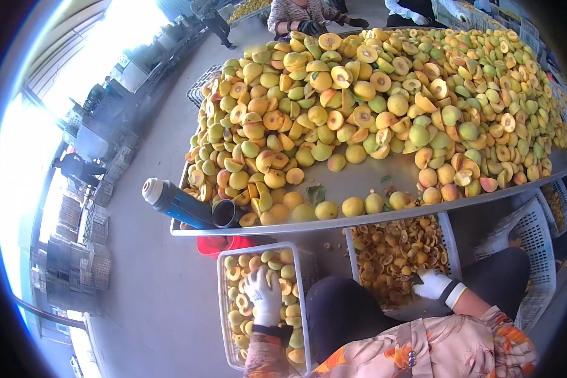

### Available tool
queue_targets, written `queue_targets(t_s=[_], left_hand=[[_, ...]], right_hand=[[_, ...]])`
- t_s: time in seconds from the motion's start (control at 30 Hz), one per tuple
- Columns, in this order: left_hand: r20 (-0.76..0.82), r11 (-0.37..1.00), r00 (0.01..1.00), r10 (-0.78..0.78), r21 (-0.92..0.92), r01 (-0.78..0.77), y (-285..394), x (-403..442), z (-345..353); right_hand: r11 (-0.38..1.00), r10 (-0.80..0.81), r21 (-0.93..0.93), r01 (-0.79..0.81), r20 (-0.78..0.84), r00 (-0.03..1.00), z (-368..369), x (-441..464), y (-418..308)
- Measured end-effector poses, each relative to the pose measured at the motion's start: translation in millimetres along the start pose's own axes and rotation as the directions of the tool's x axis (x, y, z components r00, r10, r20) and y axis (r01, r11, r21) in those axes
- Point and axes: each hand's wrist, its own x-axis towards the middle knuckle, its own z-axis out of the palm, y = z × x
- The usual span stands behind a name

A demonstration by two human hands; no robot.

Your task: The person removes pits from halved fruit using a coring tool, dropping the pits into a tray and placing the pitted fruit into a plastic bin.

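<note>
"Below the table's near edge, where's the left hand?"

"Inside the left crate, near its middle, fingers lowered onto the fruit. Whether they grip any, I can't tell."

"And the right hand?"

"By the other crate's near right corner, over cut pieces; its grip's unclear too."

"Which is nearer the fruit?"

"The left, directly above, the crate's long axis running away from the body."

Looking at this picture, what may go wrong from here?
The flask sits near a corner of the table, so a bump might knock it off. Loose fruit lies along the front edge and could roll down. The left hand is over a well-filled crate, so some pieces may spill.
</note>
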Motion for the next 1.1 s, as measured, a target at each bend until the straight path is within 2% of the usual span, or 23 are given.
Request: queue_targets(t_s=[0.03, 0.1, 0.17, 0.23, 0.3, 0.4, 0.47, 0.53, 0.63, 0.77, 0.8, 0.83, 0.87, 0.9, 0.93, 0.97, 1.0, 1.07, 1.1], left_hand=[[-0.049, 0.992, 0.998, 0.04, -0.12, -0.046, 19, 37, -13], [-0.122, 0.976, 0.985, 0.119, -0.166, -0.138, 55, 103, -24], [-0.13, 0.983, 0.975, 0.182, 0.017, -0.181, 85, 161, -19], [-0.068, 0.955, 0.985, 0.161, 0.262, -0.138, 114, 208, -11], [0.096, 0.916, 0.995, 0.018, 0.397, -0.055, 122, 246, 12], [0.206, 0.894, 0.953, -0.223, 0.434, 0.115, 144, 268, 29], [0.166, 0.895, 0.958, -0.235, 0.422, 0.146, 140, 270, 44], [0.132, 0.911, 0.961, -0.244, 0.372, 0.18, 142, 263, 40], [0.09, 0.927, 0.988, -0.127, 0.364, 0.086, 134, 251, 41], [-0.098, 0.975, 0.974, 0.202, 0.117, -0.19, 120, 221, 40], [-0.126, 0.971, 0.968, 0.216, -0.08, -0.227, 121, 212, 37], [-0.16, 0.927, 0.963, 0.218, -0.276, -0.256, 127, 204, 33], [-0.017, 0.828, 0.999, 0.036, -0.559, -0.039, 135, 192, 30], [0.169, 0.622, 0.98, -0.102, -0.758, 0.195, 151, 177, 20], [0.259, 0.374, 0.962, -0.088, -0.886, 0.272, 173, 158, 2], [0.34, 0.097, 0.939, -0.05, -0.934, 0.343, 195, 136, -17], [0.402, -0.082, 0.916, 0.007, -0.912, 0.401, 207, 118, -27], [0.372, -0.117, 0.923, 0.101, -0.917, 0.382, 229, 82, -35], [0.454, -0.308, 0.881, 0.132, -0.826, 0.472, 249, 63, -54]], right_hand=[[1.0, -0.017, -0.001, 0.017, 0.007, 1.0, -1, 0, -2], [0.999, -0.052, 0.002, 0.052, 0.008, 0.999, -5, -1, -9], [0.997, -0.078, 0.015, 0.078, 0.008, 0.997, -9, -4, -11], [0.998, -0.068, 0.016, 0.068, 0.013, 0.998, -6, -2, -4], [0.995, -0.093, 0.042, 0.092, 0.013, 0.996, -14, -3, -10], [0.993, -0.077, 0.092, 0.076, 0.004, 0.997, -23, -7, -17], [0.991, -0.055, 0.128, 0.05, 0.031, 0.998, -32, -13, -24], [0.988, -0.095, 0.123, 0.089, 0.048, 0.994, -29, -10, -22], [0.983, -0.127, 0.135, 0.125, 0.01, 0.992, -29, -10, -22], [0.978, -0.17, 0.11, 0.179, -0.083, 0.982, -26, -20, -20], [0.975, -0.168, 0.128, 0.181, -0.107, 0.98, -24, -21, -20], [0.973, -0.164, 0.143, 0.183, -0.132, 0.977, -26, -24, -21], [0.968, -0.167, 0.161, 0.194, -0.168, 0.972, -29, -29, -24], [0.962, -0.169, 0.177, 0.207, -0.208, 0.963, -35, -33, -30], [0.938, -0.186, 0.246, 0.245, -0.24, 0.953, -41, -38, -36], [0.907, -0.196, 0.315, 0.28, -0.273, 0.942, -45, -43, -44], [0.876, -0.227, 0.35, 0.332, -0.308, 0.924, -48, -48, -52], [0.856, -0.319, 0.27, 0.441, -0.395, 0.862, -64, -69, -78], [0.827, -0.387, 0.216, 0.519, -0.452, 0.804, -65, -75, -86]])
